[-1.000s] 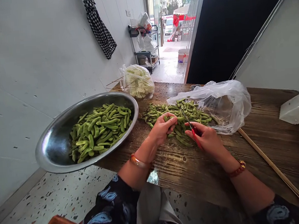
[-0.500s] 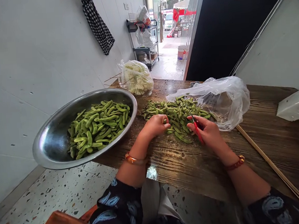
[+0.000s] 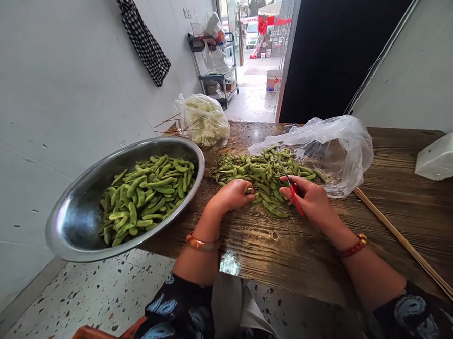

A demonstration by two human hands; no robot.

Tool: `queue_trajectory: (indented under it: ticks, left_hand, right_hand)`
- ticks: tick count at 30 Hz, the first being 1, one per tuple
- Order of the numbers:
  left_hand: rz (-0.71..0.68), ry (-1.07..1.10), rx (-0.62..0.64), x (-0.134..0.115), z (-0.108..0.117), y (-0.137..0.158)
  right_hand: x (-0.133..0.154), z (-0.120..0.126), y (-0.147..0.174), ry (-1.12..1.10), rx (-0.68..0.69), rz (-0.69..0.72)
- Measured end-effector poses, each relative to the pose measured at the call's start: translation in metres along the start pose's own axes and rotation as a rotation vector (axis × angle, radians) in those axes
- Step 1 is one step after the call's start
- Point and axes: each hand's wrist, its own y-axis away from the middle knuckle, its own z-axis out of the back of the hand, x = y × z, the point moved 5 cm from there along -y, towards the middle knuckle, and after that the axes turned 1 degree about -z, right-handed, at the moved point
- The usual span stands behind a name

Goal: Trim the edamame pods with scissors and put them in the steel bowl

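L hand [image 3: 235,195] has pulled back from the red-handled scissors [image 3: 296,201] vs. 1 s ago, fingers curled round an edamame pod [image 3: 249,190], mostly hidden; R hand [image 3: 311,199] fingers stay clamped on the handles, blades over the edamame pile [image 3: 264,173] on the wood table [image 3: 254,244]. L-hand pod's now clear of the blades, so prob. a gap betw. snips, w/ more pods in the steel basin [image 3: 71,227] at L.

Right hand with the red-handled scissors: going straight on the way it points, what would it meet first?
Probably the heap of green bean pods on the brown wooden table; whether the scissors touch it is unclear.
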Motion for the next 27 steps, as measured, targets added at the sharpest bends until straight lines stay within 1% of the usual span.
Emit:
queue_trajectory:
  ticks: [2,4,9,11,13,15,18,23,27]
  left_hand:
    - [-0.04,0.071,-0.051,-0.004,0.003,0.0]
    - [-0.059,0.206,-0.076,-0.009,0.004,0.002]
    - [-0.018,0.746,-0.045,-0.018,-0.003,0.004]
    - [-0.004,0.874,-0.066,-0.019,-0.005,0.003]
    - [0.006,0.954,-0.091,-0.018,-0.008,0.002]
    - [0.007,0.995,-0.096,-0.018,-0.01,0.001]
    - [0.011,1.0,-0.074,-0.019,-0.013,0.001]
    - [-0.046,0.943,-0.041,-0.026,-0.017,0.002]
    - [-0.052,0.901,-0.031,-0.028,-0.019,0.003]
  right_hand:
    - [0.002,0.0,0.0,-0.004,0.0,0.006]
    - [0.004,0.0,0.001,-0.002,0.01,0.015]
    - [0.01,-0.003,0.003,0.043,0.07,0.025]
    - [0.011,-0.006,0.004,0.055,0.095,0.032]
    - [0.01,-0.008,0.005,0.061,0.116,0.042]
    - [0.009,-0.009,0.005,0.063,0.126,0.049]
    - [0.008,-0.01,0.005,0.079,0.126,0.058]
    - [0.01,-0.011,0.006,0.106,0.133,0.093]
    - [0.012,-0.013,0.006,0.1,0.136,0.117]
